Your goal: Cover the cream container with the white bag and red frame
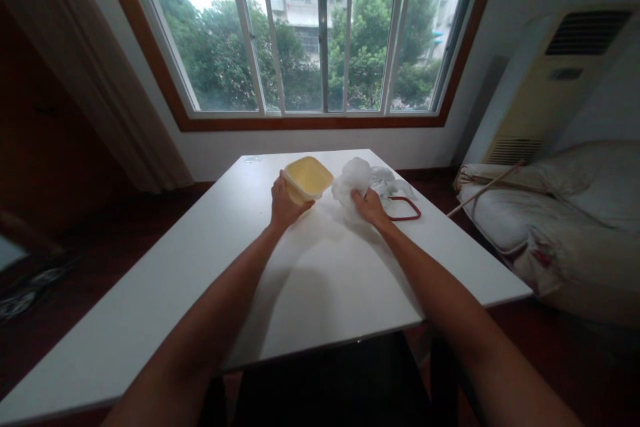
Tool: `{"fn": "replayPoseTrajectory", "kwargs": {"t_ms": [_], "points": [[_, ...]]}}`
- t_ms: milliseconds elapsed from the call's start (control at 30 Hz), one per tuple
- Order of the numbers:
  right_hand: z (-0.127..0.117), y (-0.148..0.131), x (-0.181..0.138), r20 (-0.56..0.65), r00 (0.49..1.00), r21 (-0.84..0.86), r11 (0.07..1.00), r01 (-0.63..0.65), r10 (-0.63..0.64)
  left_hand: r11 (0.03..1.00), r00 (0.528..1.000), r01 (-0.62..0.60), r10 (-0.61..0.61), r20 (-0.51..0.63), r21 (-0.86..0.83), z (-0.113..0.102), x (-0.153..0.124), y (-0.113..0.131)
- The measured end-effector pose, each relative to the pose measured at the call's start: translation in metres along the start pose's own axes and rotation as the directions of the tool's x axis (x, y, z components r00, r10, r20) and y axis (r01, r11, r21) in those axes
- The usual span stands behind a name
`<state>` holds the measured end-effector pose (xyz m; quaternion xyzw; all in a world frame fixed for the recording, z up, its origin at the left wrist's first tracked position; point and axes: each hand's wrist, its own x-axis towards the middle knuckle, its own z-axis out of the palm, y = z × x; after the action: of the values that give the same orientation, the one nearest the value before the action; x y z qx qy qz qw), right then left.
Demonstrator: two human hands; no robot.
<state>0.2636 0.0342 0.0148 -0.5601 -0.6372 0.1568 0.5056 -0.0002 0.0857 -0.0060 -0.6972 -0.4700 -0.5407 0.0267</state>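
My left hand (289, 203) is wrapped round a yellow square plastic container (309, 177), which is tilted so that its open top shows; it looks bare inside. In my right hand (369, 203) is a bunched clump of white, filmy stuffing (354, 180), gripped between thumb and fingers just right of the container. Clump and container are close, with a small gap between them. Beyond the right hand lies a crumpled clear plastic bag (385, 180). Beside it on the table rests a dark red square ring (406, 209), perhaps a lid rim.
The white table (200, 267) runs under both arms, its near edge close to my body. A small clear item (253, 160) lies at its far left corner. Right of the table sit large covered bundles (575, 227) with a thin stick (487, 187) leaning across. A window stands behind.
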Motion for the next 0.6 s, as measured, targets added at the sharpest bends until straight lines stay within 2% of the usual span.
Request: {"fn": "replayPoseTrajectory", "kwargs": {"t_ms": [67, 133, 200, 300, 367, 400, 500, 600], "points": [[-0.003, -0.005, -0.001, -0.024, 0.999, -0.067, 0.997, -0.029, 0.027, 0.981, 0.982, -0.187, 0.186, 0.032, 0.047, -0.019, -0.011, 0.001], [-0.004, -0.01, -0.003, -0.065, 0.998, -0.151, 0.989, 0.003, -0.013, 0.944, 0.946, -0.321, 0.315, 0.073, 0.075, -0.035, -0.022, 0.004], [-0.002, -0.016, -0.006, -0.073, 0.99, -0.241, 0.965, 0.103, -0.123, 0.911, 0.913, -0.402, 0.391, 0.118, 0.094, -0.045, -0.029, 0.009], [0.006, -0.026, -0.014, 0.01, 0.954, -0.296, 0.911, 0.288, -0.299, 0.86, 0.86, -0.497, 0.47, 0.198, 0.116, -0.049, -0.034, 0.018], [0.014, -0.031, -0.02, 0.061, 0.941, -0.237, 0.911, 0.337, -0.332, 0.821, 0.82, -0.557, 0.52, 0.24, 0.124, -0.047, -0.035, 0.025], [0.018, -0.032, -0.023, 0.079, 0.947, -0.183, 0.929, 0.322, -0.312, 0.803, 0.802, -0.582, 0.541, 0.252, 0.127, -0.045, -0.035, 0.027], [0.033, -0.031, -0.029, 0.152, 0.972, 0.03, 0.984, 0.177, -0.18, 0.773, 0.773, -0.62, 0.572, 0.276, 0.134, -0.042, -0.037, 0.033], [0.044, -0.027, -0.033, 0.283, 0.944, 0.282, 0.955, 0.089, -0.171, 0.774, 0.766, -0.622, 0.571, 0.295, 0.119, -0.04, -0.039, 0.036]]}}
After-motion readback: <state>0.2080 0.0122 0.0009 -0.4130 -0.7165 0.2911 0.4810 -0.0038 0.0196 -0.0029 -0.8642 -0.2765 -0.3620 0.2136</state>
